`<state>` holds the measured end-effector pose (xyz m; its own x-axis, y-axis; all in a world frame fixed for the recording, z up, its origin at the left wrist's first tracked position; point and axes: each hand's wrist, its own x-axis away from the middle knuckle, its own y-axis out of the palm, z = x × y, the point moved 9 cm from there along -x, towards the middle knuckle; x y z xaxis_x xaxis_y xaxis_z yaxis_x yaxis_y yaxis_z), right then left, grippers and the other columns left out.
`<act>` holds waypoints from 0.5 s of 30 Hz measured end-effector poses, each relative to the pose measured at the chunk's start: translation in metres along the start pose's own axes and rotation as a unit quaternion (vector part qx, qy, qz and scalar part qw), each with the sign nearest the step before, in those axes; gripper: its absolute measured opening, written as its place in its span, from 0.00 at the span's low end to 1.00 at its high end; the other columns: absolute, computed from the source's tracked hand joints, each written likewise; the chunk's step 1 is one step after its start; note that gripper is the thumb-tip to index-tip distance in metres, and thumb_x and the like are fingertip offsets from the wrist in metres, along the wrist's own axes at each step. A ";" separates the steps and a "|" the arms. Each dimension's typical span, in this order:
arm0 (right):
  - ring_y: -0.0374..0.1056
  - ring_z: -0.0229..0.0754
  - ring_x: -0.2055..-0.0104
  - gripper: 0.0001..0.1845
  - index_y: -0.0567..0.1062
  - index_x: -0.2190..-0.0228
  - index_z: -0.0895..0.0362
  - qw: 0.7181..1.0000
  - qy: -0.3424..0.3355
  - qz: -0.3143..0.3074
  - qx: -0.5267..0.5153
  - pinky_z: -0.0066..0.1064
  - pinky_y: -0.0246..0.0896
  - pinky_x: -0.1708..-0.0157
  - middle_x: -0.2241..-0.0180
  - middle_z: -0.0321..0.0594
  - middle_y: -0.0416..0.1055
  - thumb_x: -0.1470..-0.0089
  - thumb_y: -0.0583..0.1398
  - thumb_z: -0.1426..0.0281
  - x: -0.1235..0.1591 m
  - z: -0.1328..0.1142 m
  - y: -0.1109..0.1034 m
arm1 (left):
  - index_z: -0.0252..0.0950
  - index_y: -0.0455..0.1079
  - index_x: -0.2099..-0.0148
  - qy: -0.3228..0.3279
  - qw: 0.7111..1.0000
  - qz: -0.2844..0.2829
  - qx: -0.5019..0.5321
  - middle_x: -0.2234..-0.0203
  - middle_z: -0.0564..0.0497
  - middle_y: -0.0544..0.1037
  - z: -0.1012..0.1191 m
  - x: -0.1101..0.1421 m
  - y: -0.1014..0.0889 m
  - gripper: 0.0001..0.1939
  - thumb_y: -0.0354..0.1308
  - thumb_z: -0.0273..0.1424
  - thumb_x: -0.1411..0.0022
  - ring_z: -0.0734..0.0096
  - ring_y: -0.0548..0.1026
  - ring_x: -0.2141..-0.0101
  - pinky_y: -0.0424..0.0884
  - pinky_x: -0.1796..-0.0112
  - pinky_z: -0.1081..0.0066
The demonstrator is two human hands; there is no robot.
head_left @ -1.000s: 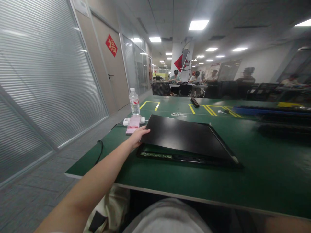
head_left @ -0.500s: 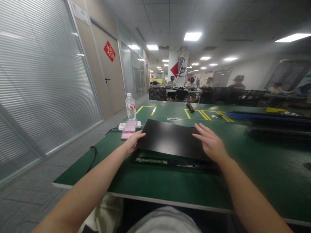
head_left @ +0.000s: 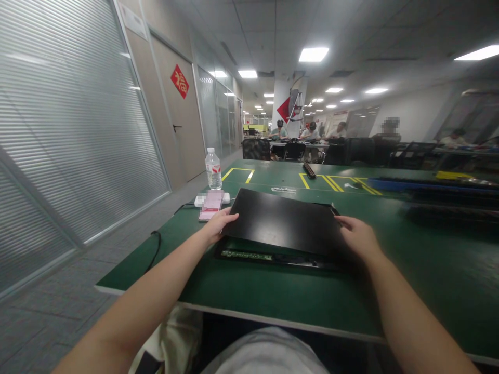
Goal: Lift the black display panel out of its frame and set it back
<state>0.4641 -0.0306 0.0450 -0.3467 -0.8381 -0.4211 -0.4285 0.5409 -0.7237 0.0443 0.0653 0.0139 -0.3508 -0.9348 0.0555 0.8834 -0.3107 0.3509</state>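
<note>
A glossy black screen panel (head_left: 280,221) is tilted over a thin black frame (head_left: 296,259), its left side raised. Along the frame's near edge shows a narrow green circuit board (head_left: 245,255). My left hand (head_left: 220,226) pinches the panel's left edge, thumb on top and fingers underneath. At the right edge my right hand (head_left: 358,236) is closed, its thumb and fingers by the panel's corner. Whether it also grips the frame there I cannot tell.
A phone (head_left: 211,205) lies by a white power strip (head_left: 200,200) and a water bottle (head_left: 213,169) at the left. Long dark parts (head_left: 448,200) lie at the right. A dark slim strip (head_left: 309,170) rests at the back of the green table (head_left: 273,298). Several people sit beyond.
My right hand has gone from stretched fingers over the panel's right side to a closed grip at its right edge. The left hand keeps its hold. The view has shifted slightly.
</note>
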 end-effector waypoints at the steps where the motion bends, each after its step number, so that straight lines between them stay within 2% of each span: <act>1: 0.75 0.49 0.55 0.23 0.83 0.55 0.54 0.999 0.038 -0.006 0.000 0.39 0.68 0.51 0.57 0.44 0.81 0.53 0.57 0.71 -0.003 0.014 -0.001 | 0.32 0.75 0.47 0.002 1.000 -0.003 0.001 0.65 0.42 0.84 0.000 0.000 0.001 0.26 0.70 0.22 0.50 0.62 0.83 0.70 0.78 0.69 0.69; 3: 0.75 0.50 0.55 0.22 0.83 0.56 0.54 0.996 0.087 -0.007 -0.003 0.37 0.68 0.53 0.57 0.45 0.81 0.52 0.58 0.70 -0.007 0.034 -0.003 | 0.33 0.74 0.45 0.007 1.000 -0.012 0.002 0.64 0.43 0.84 0.001 0.001 0.003 0.28 0.70 0.22 0.50 0.61 0.83 0.69 0.78 0.69 0.69; 8: 0.74 0.57 0.51 0.20 0.83 0.58 0.57 0.985 0.160 -0.062 0.011 0.44 0.67 0.50 0.54 0.50 0.79 0.50 0.59 0.66 -0.014 0.066 0.009 | 0.34 0.72 0.41 0.028 0.999 -0.027 0.013 0.60 0.43 0.84 0.004 0.004 0.007 0.32 0.71 0.23 0.50 0.59 0.84 0.65 0.79 0.64 0.68; 12: 0.72 0.60 0.46 0.20 0.83 0.60 0.59 0.984 0.170 -0.059 0.009 0.46 0.64 0.45 0.50 0.54 0.77 0.48 0.59 0.62 -0.015 0.073 0.011 | 0.35 0.71 0.40 0.041 0.998 -0.038 0.020 0.56 0.42 0.83 0.006 0.005 0.010 0.34 0.71 0.23 0.51 0.57 0.83 0.60 0.78 0.59 0.66; 15: 0.72 0.59 0.46 0.22 0.82 0.55 0.60 0.984 0.171 -0.043 -0.006 0.45 0.64 0.45 0.51 0.55 0.77 0.48 0.59 0.62 -0.014 0.071 0.008 | 0.36 0.70 0.39 0.049 0.997 -0.046 0.022 0.54 0.42 0.83 0.009 0.006 0.013 0.36 0.72 0.24 0.51 0.56 0.83 0.58 0.78 0.57 0.64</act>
<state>0.5250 -0.0197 0.0060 -0.5676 -0.8098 -0.1487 -0.4776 0.4709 -0.7418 0.0510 0.0567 0.0275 -0.3965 -0.9153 -0.0702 0.8330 -0.3909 0.3916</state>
